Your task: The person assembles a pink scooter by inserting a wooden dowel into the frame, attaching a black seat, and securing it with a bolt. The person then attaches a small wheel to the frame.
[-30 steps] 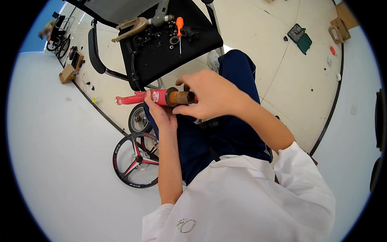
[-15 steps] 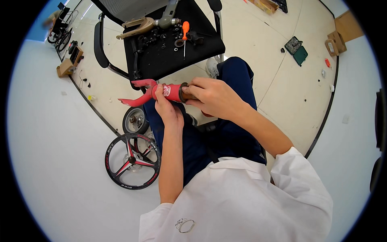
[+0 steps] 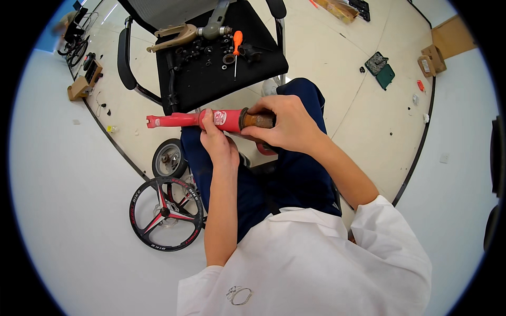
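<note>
Over my lap, a red bicycle head tube (image 3: pixel 230 120) lies sideways, with a red fork (image 3: pixel 174 120) sticking out of its left end. My left hand (image 3: pixel 215 143) is wrapped round the tube from below, thumb on top near the fork. At the right end, a dark ring (image 3: pixel 243 119) surrounds a rusty brown cylindrical part (image 3: pixel 260 121). My right hand (image 3: pixel 290 124) is closed on this rusty part, thumb below and fingers above. Another red piece of the frame (image 3: pixel 266 149) shows beneath my right hand; how it joins the tube is hidden.
Ahead stands a black chair (image 3: pixel 216 79) bearing a tan fork (image 3: pixel 179 37), an orange screwdriver (image 3: pixel 237 45) and several small dark parts. A three-spoke wheel (image 3: pixel 165 213) and a smaller wheel (image 3: pixel 169 159) are at left. A green case (image 3: pixel 380 70) lies open on the floor.
The fork has turned about the tube's axis: its two prongs showed spread apart, and now appear edge-on. My right hand has shifted slightly right, exposing more of the rusty part.
</note>
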A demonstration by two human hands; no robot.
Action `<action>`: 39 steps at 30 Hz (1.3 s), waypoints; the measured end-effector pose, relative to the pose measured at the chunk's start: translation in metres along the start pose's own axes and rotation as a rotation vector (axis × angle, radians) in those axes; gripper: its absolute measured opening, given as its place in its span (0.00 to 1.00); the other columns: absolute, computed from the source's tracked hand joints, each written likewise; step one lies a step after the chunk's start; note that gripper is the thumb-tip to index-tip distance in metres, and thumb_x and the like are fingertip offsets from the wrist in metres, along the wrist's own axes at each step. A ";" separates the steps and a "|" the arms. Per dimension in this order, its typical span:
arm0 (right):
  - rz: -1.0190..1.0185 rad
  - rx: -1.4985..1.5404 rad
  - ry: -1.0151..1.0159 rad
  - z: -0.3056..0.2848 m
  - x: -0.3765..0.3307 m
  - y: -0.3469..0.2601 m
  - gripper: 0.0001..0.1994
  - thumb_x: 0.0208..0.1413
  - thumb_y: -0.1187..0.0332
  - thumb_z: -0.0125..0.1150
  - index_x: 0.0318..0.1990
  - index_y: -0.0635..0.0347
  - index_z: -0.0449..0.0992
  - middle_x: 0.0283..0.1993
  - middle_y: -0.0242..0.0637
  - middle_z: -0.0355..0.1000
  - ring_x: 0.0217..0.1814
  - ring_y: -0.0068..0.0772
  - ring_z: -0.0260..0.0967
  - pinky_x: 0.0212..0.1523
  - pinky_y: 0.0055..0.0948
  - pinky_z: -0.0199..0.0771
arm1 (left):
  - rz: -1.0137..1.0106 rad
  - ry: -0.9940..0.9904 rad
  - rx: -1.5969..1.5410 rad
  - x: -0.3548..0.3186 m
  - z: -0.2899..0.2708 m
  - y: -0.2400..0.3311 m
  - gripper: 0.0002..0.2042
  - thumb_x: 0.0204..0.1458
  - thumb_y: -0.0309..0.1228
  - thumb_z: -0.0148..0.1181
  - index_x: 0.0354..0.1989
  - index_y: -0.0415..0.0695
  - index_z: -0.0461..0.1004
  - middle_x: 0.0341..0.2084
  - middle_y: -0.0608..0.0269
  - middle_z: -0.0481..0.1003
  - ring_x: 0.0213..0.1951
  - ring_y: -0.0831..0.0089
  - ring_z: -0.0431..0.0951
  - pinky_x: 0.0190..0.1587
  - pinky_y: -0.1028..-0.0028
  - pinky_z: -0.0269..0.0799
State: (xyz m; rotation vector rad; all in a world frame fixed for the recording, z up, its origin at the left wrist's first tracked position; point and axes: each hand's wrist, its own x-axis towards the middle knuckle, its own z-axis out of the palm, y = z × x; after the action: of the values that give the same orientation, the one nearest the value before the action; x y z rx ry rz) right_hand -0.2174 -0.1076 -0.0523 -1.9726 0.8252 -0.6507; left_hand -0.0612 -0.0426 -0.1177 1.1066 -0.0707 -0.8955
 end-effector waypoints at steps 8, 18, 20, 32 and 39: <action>0.028 -0.101 -0.065 0.001 0.008 -0.012 0.19 0.42 0.62 0.71 0.35 0.71 0.77 0.30 0.51 0.75 0.35 0.52 0.74 0.39 0.38 0.74 | 0.010 0.024 0.018 -0.001 0.002 0.000 0.12 0.60 0.41 0.56 0.37 0.44 0.68 0.30 0.70 0.70 0.35 0.80 0.72 0.44 0.74 0.67; -0.397 -0.329 0.056 0.013 -0.002 0.003 0.22 0.41 0.69 0.73 0.46 0.64 0.76 0.46 0.42 0.74 0.45 0.41 0.75 0.44 0.32 0.78 | 0.034 0.030 0.009 -0.002 0.008 0.004 0.10 0.60 0.39 0.55 0.36 0.46 0.68 0.29 0.71 0.70 0.34 0.81 0.72 0.43 0.75 0.67; -0.495 -0.383 0.076 0.014 -0.002 0.007 0.22 0.40 0.70 0.72 0.46 0.63 0.76 0.47 0.41 0.74 0.46 0.40 0.74 0.44 0.32 0.78 | 0.037 0.031 -0.004 -0.002 0.009 0.003 0.09 0.60 0.38 0.55 0.36 0.46 0.68 0.29 0.72 0.70 0.34 0.81 0.72 0.42 0.75 0.67; -0.229 -0.153 0.179 0.016 -0.004 0.007 0.31 0.37 0.57 0.77 0.48 0.68 0.76 0.43 0.45 0.75 0.43 0.44 0.75 0.44 0.30 0.76 | 0.023 0.028 0.006 0.005 0.002 -0.003 0.09 0.60 0.38 0.55 0.39 0.46 0.68 0.30 0.71 0.70 0.35 0.81 0.72 0.44 0.74 0.67; -0.123 -0.113 0.092 0.021 0.002 0.005 0.25 0.40 0.60 0.73 0.43 0.69 0.78 0.36 0.47 0.75 0.37 0.46 0.75 0.39 0.34 0.76 | 0.039 0.023 0.010 0.001 0.005 0.000 0.10 0.60 0.38 0.55 0.39 0.45 0.68 0.31 0.71 0.70 0.36 0.82 0.71 0.46 0.75 0.66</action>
State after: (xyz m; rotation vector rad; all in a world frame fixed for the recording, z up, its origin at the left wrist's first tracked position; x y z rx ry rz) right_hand -0.2031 -0.0999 -0.0670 -2.1214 0.8152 -0.7866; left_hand -0.0632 -0.0473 -0.1159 1.1206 -0.0778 -0.8478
